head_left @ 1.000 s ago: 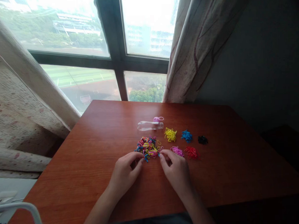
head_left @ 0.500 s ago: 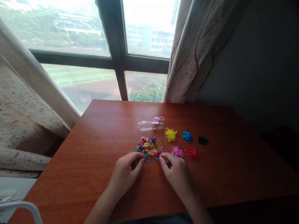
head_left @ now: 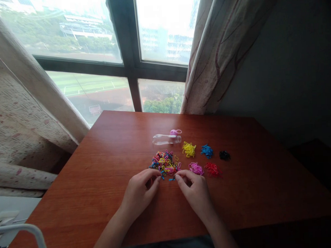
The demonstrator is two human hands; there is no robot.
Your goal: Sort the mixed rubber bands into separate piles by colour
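Observation:
A mixed pile of small coloured rubber bands (head_left: 164, 163) lies on the wooden table in front of me. At its near left edge my left hand (head_left: 143, 186) is closed in a pinch; whatever its fingertips hold is too small to make out. Opposite it, at the near right edge, my right hand (head_left: 193, 188) pinches thumb to forefinger on a small dark and blue rubber band (head_left: 172, 179). Sorted by colour to the right are yellow bands (head_left: 189, 149), blue bands (head_left: 207, 151), black bands (head_left: 224, 155), pink bands (head_left: 196, 168) and red bands (head_left: 212, 169).
Behind the mixed pile a clear plastic bottle (head_left: 166, 139) lies on its side, with a pink looped cap (head_left: 176, 132) beside it. The table (head_left: 83, 184) reaches to a window with curtains (head_left: 207, 64). A white curved tube (head_left: 36, 233) stands at the lower left.
My right fingertips have shifted slightly left and toward me, and the dark and blue band has come a little out from the pile. My left hand has barely moved.

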